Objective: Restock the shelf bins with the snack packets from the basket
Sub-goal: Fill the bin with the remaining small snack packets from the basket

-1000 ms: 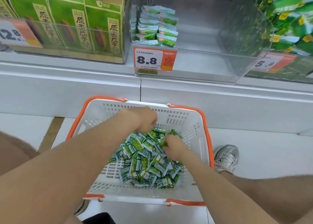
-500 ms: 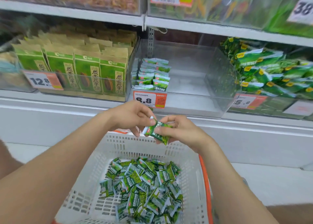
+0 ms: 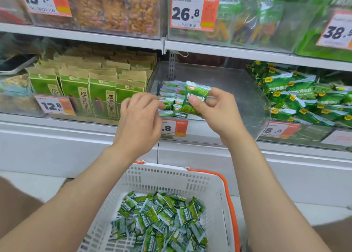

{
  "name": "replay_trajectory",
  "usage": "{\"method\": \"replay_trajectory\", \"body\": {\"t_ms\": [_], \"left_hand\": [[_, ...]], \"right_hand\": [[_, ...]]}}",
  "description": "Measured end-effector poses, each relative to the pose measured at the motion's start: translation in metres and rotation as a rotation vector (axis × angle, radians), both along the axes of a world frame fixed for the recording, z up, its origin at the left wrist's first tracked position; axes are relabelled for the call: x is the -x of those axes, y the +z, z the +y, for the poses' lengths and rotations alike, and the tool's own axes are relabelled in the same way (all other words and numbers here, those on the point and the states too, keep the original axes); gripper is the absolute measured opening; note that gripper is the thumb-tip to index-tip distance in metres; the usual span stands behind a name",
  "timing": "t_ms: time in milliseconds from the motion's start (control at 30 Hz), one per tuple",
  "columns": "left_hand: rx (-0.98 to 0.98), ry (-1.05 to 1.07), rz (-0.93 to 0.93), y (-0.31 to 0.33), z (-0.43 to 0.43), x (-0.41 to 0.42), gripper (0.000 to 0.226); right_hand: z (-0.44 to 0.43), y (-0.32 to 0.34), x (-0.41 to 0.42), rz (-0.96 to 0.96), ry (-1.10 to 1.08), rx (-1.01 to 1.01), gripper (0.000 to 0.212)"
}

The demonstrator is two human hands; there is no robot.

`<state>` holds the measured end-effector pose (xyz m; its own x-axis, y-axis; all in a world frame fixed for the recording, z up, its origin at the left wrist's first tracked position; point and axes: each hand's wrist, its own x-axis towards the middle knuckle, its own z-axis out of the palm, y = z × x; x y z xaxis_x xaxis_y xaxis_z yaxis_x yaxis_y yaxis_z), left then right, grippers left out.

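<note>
Shelves (image 3: pixel 122 40) are filling the upper frame, a clear bin (image 3: pixel 238 91) sitting at centre. At its front the right hand (image 3: pixel 221 110) is pinching a packet (image 3: pixel 196 97) upright, just beside a stack (image 3: pixel 170 91) inside. The left hand (image 3: pixel 141 118) is curling at the stack; whether it is gripping anything, I cannot tell. Loose packets (image 3: pixel 162 219) are lying in the basket (image 3: pixel 171 177), bottom centre.

Our left hand (image 3: pixel 140 122) and right hand (image 3: pixel 219 110) are bare, as are both forearms and the legs either side of the basket (image 3: pixel 171 177).
</note>
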<state>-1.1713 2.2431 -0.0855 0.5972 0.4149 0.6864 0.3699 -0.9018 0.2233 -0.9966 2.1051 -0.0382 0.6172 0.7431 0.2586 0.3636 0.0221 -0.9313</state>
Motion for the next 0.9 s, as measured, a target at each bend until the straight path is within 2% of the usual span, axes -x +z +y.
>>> {"method": "replay_trajectory", "body": {"t_ms": [100,233,400,500,633,767,900], "left_hand": [[-0.04,0.036,0.103,-0.005,0.004,-0.006,0.026],[-0.022,0.09,0.094,-0.007,0.007,-0.02,0.034],[-0.058,0.131,0.099,-0.015,0.009,-0.031,0.036],[-0.069,0.154,0.112,-0.017,0.01,-0.034,0.036],[-0.088,0.154,0.1,-0.021,0.012,-0.034,0.035],[-0.158,0.167,0.046,-0.024,0.011,-0.032,0.03],[-0.226,0.164,-0.117,-0.031,0.0,-0.028,0.018]], "right_hand": [[0.026,-0.007,-0.014,-0.136,-0.112,0.096,0.03],[0.051,-0.01,-0.025,-0.3,-0.221,0.419,0.046],[0.075,-0.009,-0.036,-0.345,-0.159,0.743,0.049],[0.084,-0.006,-0.038,-0.403,-0.099,0.87,0.045],[0.086,-0.011,-0.042,-0.362,-0.045,0.874,0.05],[0.086,-0.014,-0.042,-0.393,-0.035,0.837,0.045],[0.078,-0.017,-0.048,-0.215,-0.089,0.725,0.052]]}}
